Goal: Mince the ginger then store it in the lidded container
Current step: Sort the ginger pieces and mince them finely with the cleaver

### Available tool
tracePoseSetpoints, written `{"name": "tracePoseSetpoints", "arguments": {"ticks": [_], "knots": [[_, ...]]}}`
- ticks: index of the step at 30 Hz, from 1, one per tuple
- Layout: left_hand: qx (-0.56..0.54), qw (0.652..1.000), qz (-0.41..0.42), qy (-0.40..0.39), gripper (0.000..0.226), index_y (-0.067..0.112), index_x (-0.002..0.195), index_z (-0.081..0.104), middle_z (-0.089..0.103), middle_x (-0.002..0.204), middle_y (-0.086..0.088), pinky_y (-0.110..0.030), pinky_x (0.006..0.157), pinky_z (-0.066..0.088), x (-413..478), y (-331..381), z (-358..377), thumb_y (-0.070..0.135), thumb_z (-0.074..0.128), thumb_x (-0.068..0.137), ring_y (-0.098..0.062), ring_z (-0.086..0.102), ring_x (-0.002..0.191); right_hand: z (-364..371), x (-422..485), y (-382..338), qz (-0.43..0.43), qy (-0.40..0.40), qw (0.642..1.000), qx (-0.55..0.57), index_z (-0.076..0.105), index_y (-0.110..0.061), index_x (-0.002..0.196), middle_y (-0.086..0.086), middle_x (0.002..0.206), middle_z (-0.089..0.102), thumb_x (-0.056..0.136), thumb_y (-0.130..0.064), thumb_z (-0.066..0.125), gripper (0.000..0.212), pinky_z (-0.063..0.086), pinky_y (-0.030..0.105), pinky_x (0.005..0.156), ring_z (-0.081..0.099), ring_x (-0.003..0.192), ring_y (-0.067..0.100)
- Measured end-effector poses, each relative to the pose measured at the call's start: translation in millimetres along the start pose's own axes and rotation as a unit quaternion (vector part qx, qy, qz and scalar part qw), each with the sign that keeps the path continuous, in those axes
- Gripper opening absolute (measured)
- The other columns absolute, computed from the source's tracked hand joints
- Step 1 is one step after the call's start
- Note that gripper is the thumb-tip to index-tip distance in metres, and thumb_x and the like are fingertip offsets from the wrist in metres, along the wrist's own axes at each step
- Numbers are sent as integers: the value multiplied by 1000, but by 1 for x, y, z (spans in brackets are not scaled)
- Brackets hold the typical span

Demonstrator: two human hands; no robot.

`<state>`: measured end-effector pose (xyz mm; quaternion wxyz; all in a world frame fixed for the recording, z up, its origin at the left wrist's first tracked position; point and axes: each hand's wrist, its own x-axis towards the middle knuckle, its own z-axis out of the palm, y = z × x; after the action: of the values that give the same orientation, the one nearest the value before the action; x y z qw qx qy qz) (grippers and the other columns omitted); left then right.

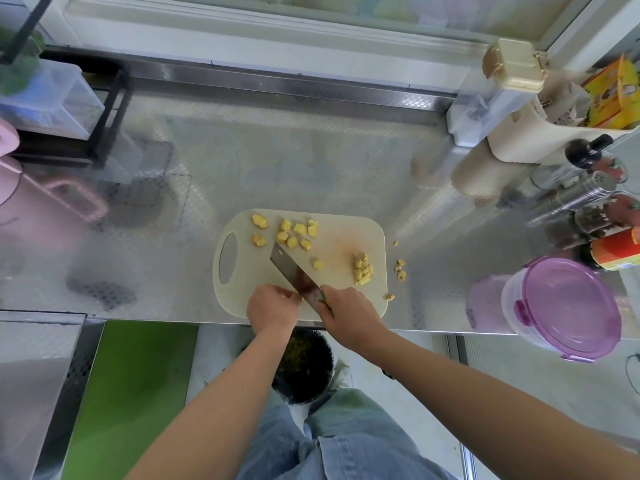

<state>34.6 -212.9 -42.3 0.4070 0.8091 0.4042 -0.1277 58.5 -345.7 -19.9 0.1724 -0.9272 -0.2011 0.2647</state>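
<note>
Yellow ginger [294, 233] lies cut on the cream cutting board [343, 299]. Coarse chunks cluster at the board's far left, near its handle hole. One piece sits alone mid-board, and a finer pile lies towards the right edge. A few bits have spilled just off the board's right edge onto the bench [433, 296].

At the board's near edge, the right hand [349, 313] is closed around the handle of a broad knife [287, 268]. Its blade slants from the near edge towards the far-left chunks. The left hand [273, 304] sits just left of the blade with its fingers curled under and its knuckles close to the steel. Whether it pinches a piece of ginger I cannot tell.

To the right of the board, well apart from it, stands the clear container [568, 306]. It is at the bench's near edge, with its purple lid on.

The bench is patterned steel. Bottles and shakers [581, 202] crowd the area far right of the board, and a pink jug [34, 209] stands far to its left. On the floor below the board's near edge, a dark bin [304, 365] stands just ahead of the person's jeans.
</note>
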Motion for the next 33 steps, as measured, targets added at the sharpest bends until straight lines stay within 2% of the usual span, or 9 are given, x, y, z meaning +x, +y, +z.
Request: {"name": "tracePoseSetpoints", "arguments": {"ticks": [5,10,15,17,20,24,28,30,33], "knots": [[-1,1000,1,-11,21,11,72,74,67,65,-2,-24,57,37,3,-1,1,29,71,81,-24,62,65,0,1,-4,6,-7,1000,-6,43,-17,87,6,74,50,100,-26,38,17,39,32,59,50,67,25],[3,1000,-5,-16,27,8,65,72,68,63,-8,-28,55,41,7,-1,2,31,74,79,-30,65,67,-1,7,-10,9,-12,999,-39,54,-11,100,9,81,56,100,-24,36,22,48,36,66,58,75,28],[-1,1000,-8,-16,27,8,68,73,66,64,-5,-25,50,32,6,2,0,32,73,81,-26,61,65,0,16,-17,3,-13,998,-58,53,-10,105,13,88,59,101,-22,35,22,51,39,69,59,79,32],[4,1000,-11,-13,27,9,63,70,62,59,-3,-24,46,29,6,1,1,29,73,81,-23,55,59,3,19,-18,3,-8,998,-55,52,-11,105,12,87,60,100,-22,36,20,52,41,70,60,79,32],[13,1000,-14,-11,30,12,56,62,55,54,-2,-25,45,27,8,0,2,26,71,81,-22,49,54,7,22,-18,-1,-3,999,-51,51,-12,103,12,85,60,100,-22,36,18,52,41,69,59,78,33],[16,1000,-7,-21,20,6,63,70,62,57,-7,-25,47,32,9,0,0,19,68,78,-26,55,56,5,24,-9,2,12,1000,-20,50,-13,99,11,83,59,100,-29,38,21,49,38,64,56,73,29],[12,1000,-6,-19,20,2,65,70,64,60,-12,-28,49,37,9,-3,1,17,67,77,-25,51,54,1,22,5,15,20,1000,1,45,-14,89,11,78,58,100,-30,38,21,49,38,62,56,70,29],[14,999,10,-29,19,4,69,74,69,68,-11,-31,57,43,9,-5,1,19,67,79,-23,55,60,1,21,10,8,18,1000,11,42,-16,83,9,73,56,99,-32,39,23,48,37,59,55,66,29],[4,999,22,-38,18,10,73,75,72,76,-5,-27,65,43,7,-10,-3,19,62,82,-23,63,74,2,16,11,-6,22,999,44,40,-18,76,4,63,50,99,-36,41,29,40,34,52,49,57,25]]}}
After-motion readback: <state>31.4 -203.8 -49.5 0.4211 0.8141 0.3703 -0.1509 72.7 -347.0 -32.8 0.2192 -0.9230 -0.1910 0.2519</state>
